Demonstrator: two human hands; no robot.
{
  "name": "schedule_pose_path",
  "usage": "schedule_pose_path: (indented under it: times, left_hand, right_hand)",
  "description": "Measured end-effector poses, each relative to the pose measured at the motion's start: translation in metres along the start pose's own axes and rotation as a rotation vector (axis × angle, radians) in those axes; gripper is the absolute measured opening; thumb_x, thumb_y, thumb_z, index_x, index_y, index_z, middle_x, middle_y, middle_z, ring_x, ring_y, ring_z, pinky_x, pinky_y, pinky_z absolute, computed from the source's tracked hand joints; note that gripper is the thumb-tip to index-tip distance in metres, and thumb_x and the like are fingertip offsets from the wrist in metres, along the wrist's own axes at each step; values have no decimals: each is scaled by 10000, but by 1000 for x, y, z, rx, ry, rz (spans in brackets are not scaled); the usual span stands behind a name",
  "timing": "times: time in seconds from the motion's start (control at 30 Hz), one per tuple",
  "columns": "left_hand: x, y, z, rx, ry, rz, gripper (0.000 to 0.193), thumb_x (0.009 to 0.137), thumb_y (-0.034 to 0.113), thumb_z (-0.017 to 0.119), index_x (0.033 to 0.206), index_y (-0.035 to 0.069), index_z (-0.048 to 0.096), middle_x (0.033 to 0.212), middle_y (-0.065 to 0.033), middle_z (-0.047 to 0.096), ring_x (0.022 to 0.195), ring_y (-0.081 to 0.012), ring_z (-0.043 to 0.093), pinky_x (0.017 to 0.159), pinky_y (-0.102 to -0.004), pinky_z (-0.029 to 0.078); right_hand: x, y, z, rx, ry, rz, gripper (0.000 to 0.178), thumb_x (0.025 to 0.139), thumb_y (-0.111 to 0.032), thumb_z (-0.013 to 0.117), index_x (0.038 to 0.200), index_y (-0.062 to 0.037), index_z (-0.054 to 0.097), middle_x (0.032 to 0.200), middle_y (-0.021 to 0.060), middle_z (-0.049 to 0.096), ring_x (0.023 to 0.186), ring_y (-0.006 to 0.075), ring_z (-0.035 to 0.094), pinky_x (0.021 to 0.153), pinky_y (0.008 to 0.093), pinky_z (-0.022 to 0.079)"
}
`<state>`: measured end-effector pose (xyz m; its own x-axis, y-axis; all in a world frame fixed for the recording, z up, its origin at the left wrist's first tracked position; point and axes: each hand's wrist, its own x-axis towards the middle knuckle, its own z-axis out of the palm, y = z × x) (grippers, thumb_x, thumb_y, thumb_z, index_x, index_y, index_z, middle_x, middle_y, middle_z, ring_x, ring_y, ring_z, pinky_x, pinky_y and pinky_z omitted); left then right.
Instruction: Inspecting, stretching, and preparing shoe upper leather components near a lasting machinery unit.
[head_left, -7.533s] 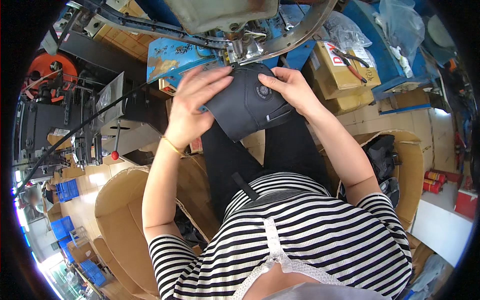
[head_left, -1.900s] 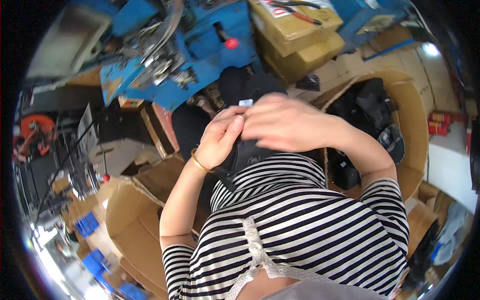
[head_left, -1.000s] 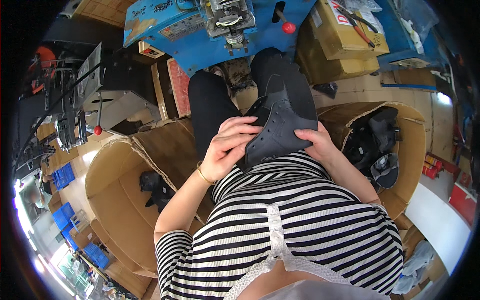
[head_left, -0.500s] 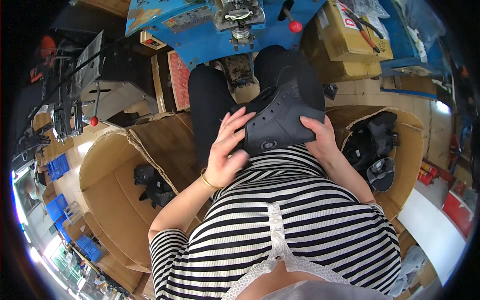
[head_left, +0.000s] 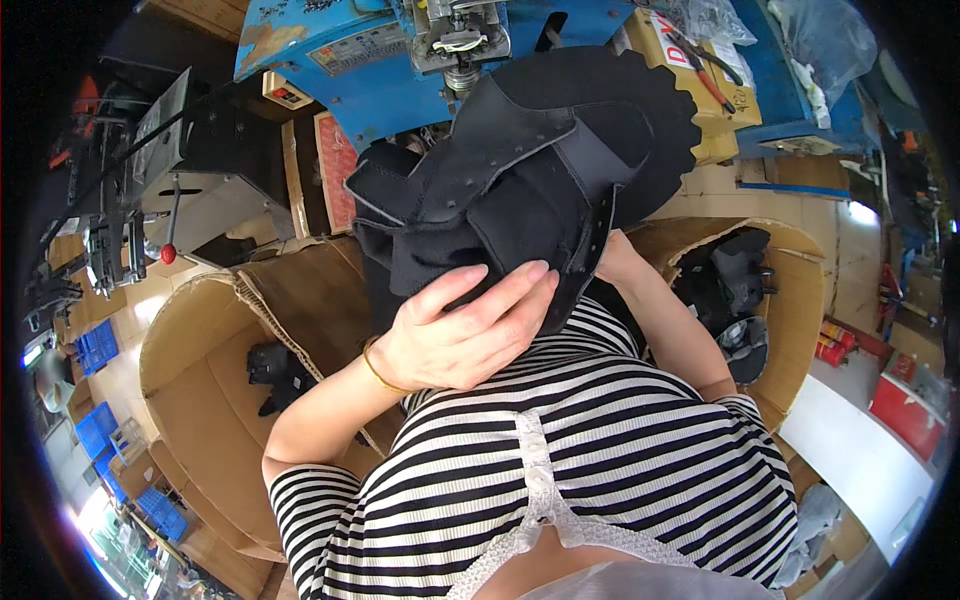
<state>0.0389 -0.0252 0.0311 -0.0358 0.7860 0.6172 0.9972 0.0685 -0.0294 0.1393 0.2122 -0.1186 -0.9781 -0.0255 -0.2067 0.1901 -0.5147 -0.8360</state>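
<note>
The hands are apart, one on either side of a black shoe upper [head_left: 520, 215] that is lifted in front of the striped top [head_left: 560, 450]. The left hand [head_left: 470, 335] is clamped on the upper's near edge, its fingers laid over the dark, folded lining; its thumb is hidden. A thin yellow bracelet [head_left: 378, 370] circles that wrist. The right hand [head_left: 622, 262] touches the upper's right side and passes behind it, so its fingers are out of sight and I cannot tell how firmly they close. From between the hands the upper spreads away and to the right, tilted, with small eyelets along its flaps and a toothed rim at its far right.

Beyond the hands stands a blue machine [head_left: 395, 105] with a metal head [head_left: 457, 40], partly covered by the upper. Ahead and to the right of the right hand, red-handled pliers [head_left: 715, 85] lie on a cardboard carton [head_left: 743, 105]. An open cardboard box [head_left: 200, 380] sits to the left of the left hand, with dark pieces [head_left: 275, 365] inside. Another open box [head_left: 805, 290], to the right of the right hand, holds more black items [head_left: 735, 270]. Farther left of the left hand are a red-knobbed lever [head_left: 168, 253] and blue crates [head_left: 98, 345].
</note>
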Motion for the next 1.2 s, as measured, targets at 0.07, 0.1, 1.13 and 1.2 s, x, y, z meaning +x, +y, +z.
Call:
schedule_pose_path:
  times: [0.07, 0.1, 1.13, 1.2]
  left_hand:
    - [1, -3, -1, 14, -5, -4, 159, 743, 161, 637, 875, 154, 726, 1089, 46, 684, 1118, -129, 591, 1012, -364, 295]
    - [1, -3, 0, 26, -12, -4, 175, 741, 162, 635, 889, 152, 728, 1092, 47, 682, 1113, -128, 593, 1012, -362, 294]
    - [69, -117, 40, -103, 179, -800, 256, 974, 143, 431, 778, -8, 496, 759, -173, 510, 751, -379, 528, 669, -459, 412]
    - [74, -121, 46, -77, 132, -826, 261, 974, 149, 431, 778, -7, 503, 763, -175, 519, 755, -381, 534, 670, -462, 417]
  right_hand:
    - [9, -6, 15, 13, 46, -32, 332, 893, -67, 647, 1206, 26, 591, 1244, 87, 596, 1128, 206, 561, 993, 365, 440]
    - [10, -3, 12, 10, 44, -24, 332, 893, -67, 647, 1206, 26, 591, 1244, 87, 596, 1128, 206, 561, 993, 365, 440]
    - [72, -139, 98, 730, 206, -7, 253, 843, -122, 535, 1019, 49, 593, 982, 148, 652, 879, 250, 655, 824, 381, 534]
    - [80, -140, 90, 805, 205, 15, 240, 848, -130, 527, 1003, 44, 589, 974, 148, 650, 878, 254, 653, 827, 381, 533]
